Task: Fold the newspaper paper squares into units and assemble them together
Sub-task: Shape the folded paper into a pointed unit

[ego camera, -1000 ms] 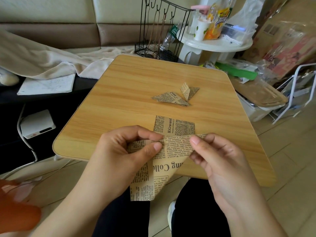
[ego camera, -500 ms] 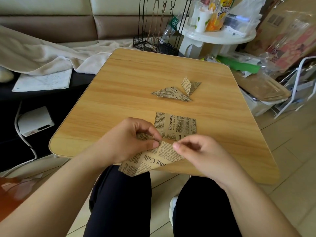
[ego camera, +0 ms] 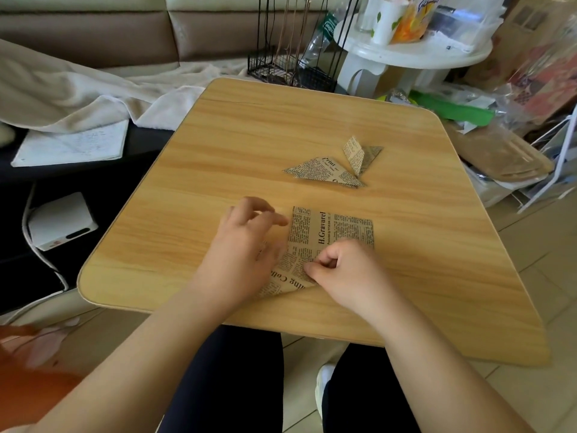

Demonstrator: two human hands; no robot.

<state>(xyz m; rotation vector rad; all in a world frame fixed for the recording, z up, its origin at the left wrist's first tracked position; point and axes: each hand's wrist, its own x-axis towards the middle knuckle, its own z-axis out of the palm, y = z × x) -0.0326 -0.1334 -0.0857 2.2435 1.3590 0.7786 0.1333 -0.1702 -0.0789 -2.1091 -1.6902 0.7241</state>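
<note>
On the wooden table (ego camera: 218, 145) a flat newspaper square (ego camera: 335, 228) lies near the front edge. A second newspaper sheet (ego camera: 288, 275), folded over, lies partly on its near left corner. My right hand (ego camera: 343, 271) pinches this folded sheet at its crease with thumb and curled fingers. Just left of it, my left hand (ego camera: 249, 242) rests its heel on the sheet's left edge, fingers lifted and loosely curled. Two folded units sit further back: a long triangular folded unit (ego camera: 324, 174) and a smaller upright folded unit (ego camera: 362, 155) touching its right end.
A black wire rack (ego camera: 290, 70) and a white round side table (ego camera: 412, 54) with bottles stand behind the table. A beige blanket (ego camera: 78, 95) and a notebook (ego camera: 71, 145) lie left; clutter and a white frame stand right.
The folded sheet has come down from the air onto the table and the flat square. My left hand let go of its pinch and lifted its fingers; my right hand stays on the crease.
</note>
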